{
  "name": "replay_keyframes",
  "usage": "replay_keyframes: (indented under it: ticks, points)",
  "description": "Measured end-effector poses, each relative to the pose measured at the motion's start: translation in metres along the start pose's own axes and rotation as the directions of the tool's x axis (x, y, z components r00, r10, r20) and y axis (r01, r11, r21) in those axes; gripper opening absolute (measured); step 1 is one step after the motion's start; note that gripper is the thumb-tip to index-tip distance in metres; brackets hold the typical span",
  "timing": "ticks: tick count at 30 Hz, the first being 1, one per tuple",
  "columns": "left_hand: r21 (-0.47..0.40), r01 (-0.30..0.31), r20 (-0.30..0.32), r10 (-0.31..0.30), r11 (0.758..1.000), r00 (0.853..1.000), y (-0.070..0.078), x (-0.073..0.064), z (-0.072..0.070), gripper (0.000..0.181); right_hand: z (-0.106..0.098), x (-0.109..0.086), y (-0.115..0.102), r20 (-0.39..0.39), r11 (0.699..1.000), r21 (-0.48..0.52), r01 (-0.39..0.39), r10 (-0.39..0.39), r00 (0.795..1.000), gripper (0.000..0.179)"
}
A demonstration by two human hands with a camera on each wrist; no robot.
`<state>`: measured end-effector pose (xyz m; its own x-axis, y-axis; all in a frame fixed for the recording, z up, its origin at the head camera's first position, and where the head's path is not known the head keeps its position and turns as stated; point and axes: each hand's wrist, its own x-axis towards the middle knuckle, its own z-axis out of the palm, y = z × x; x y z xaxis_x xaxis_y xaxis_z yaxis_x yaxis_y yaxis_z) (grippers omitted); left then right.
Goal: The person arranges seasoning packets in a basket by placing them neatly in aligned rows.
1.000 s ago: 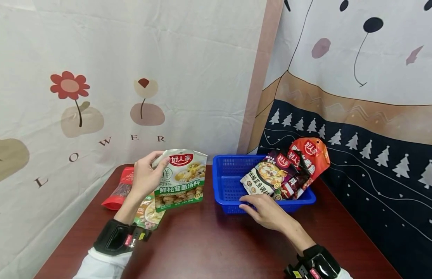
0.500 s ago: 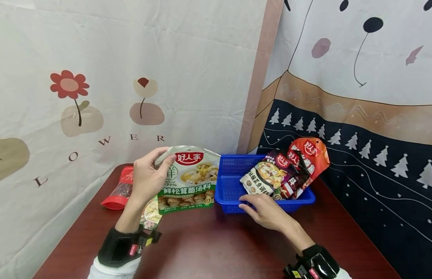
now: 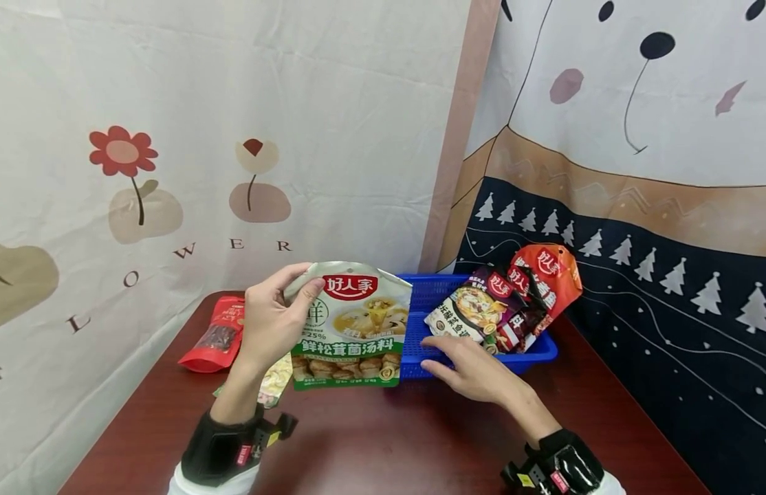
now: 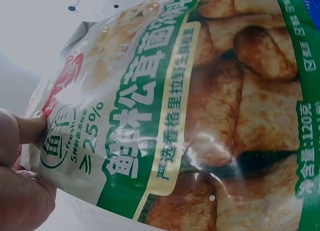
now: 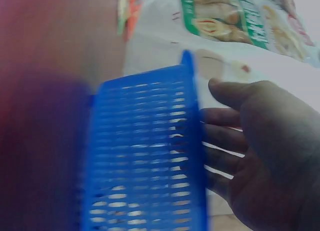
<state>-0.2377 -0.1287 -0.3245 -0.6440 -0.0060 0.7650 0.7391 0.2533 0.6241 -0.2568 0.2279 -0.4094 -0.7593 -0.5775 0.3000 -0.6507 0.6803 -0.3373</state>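
My left hand (image 3: 273, 323) pinches the upper left corner of a green-and-white mushroom soup seasoning packet (image 3: 352, 330), holding it up over the table. The packet faces front and overlaps the left end of a blue basket (image 3: 429, 292) in the head view. Filling most of the left wrist view, its printed front (image 4: 145, 101) has the thumb at the corner. My right hand (image 3: 472, 368) is at the basket's near rim, fingers relaxed and thumb apart. In the right wrist view its fingers reach over the slotted basket wall (image 5: 145, 136), partly hidden behind it.
Several seasoning packets (image 3: 476, 306) lean in the basket's right half, an orange one (image 3: 559, 275) rising past its rim. On the table's left lie a red pouch (image 3: 219, 337) and a yellowish packet (image 3: 276, 378), partly behind my left arm. Printed cloths hang behind the table.
My left hand has carried the mushroom soup seasoning packet rightward and turned it more squarely to the front, so it overlaps the basket. The right hand has stayed nearly still.
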Motion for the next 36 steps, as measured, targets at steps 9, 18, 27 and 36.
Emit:
replay_keyframes:
  ticks: [9,18,27,36]
  points:
    - [-0.033,0.001,0.067,0.001,0.999,0.998,0.003,-0.002,0.011,0.022,-0.044,0.016,-0.042,-0.2,0.942,0.304,0.141,-0.082,0.976,0.048]
    - [-0.057,-0.012,0.135,0.02,0.998,0.991,0.004,-0.007,0.023,0.022,-0.05,0.026,-0.064,-0.244,0.822,0.516,0.239,-0.126,0.962,0.033]
    - [-0.098,-0.012,0.24,0.036,0.995,0.97,0.002,-0.009,0.031,0.021,-0.047,0.025,-0.062,-0.246,0.819,0.512,0.26,-0.15,0.958,0.02]
    - [-0.104,0.014,0.254,0.013,0.994,0.967,0.003,-0.012,0.032,0.019,-0.04,0.028,-0.066,-0.268,0.811,0.508,0.292,-0.173,0.948,0.019]
